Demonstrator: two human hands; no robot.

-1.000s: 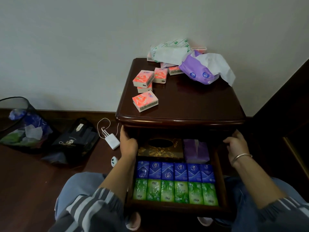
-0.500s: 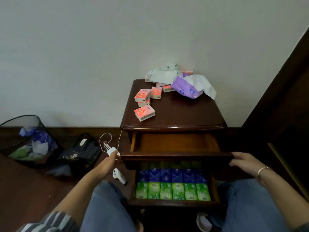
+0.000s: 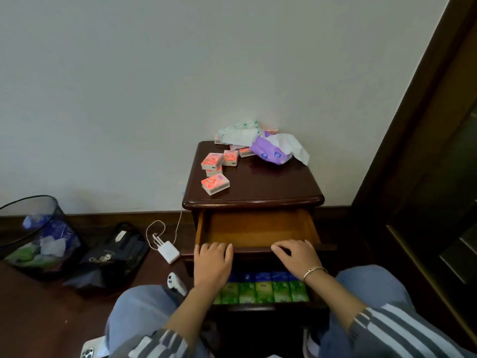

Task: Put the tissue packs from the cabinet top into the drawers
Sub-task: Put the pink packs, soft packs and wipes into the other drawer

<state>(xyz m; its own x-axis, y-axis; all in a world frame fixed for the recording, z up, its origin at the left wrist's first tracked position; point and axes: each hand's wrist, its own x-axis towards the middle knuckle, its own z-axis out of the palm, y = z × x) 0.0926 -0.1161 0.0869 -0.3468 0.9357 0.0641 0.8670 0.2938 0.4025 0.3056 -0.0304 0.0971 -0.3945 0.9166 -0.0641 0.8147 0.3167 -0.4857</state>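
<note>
Several pink tissue packs [image 3: 215, 181] lie on the left of the dark wooden cabinet top [image 3: 273, 184]. At its back sit a purple soft pack [image 3: 269, 152] with loose white tissue and a green-and-white pack [image 3: 241, 130]. The upper drawer [image 3: 258, 228] stands pulled out and bare inside. Below it the lower drawer [image 3: 265, 290] is out too, filled with rows of blue and green packs. My left hand [image 3: 212, 262] and my right hand [image 3: 296, 257] both lie on the upper drawer's front edge, fingers curled over it.
A mesh waste bin [image 3: 33, 236] and a black bag [image 3: 113, 254] sit on the floor at left. A white charger [image 3: 168, 251] with cable and a white controller [image 3: 175, 281] lie beside the cabinet. A dark wooden door frame [image 3: 413, 151] rises at right.
The upper drawer has slid out over the lower one. My left hand came up from the floor side and my right hand moved inward, both onto the drawer's front edge.
</note>
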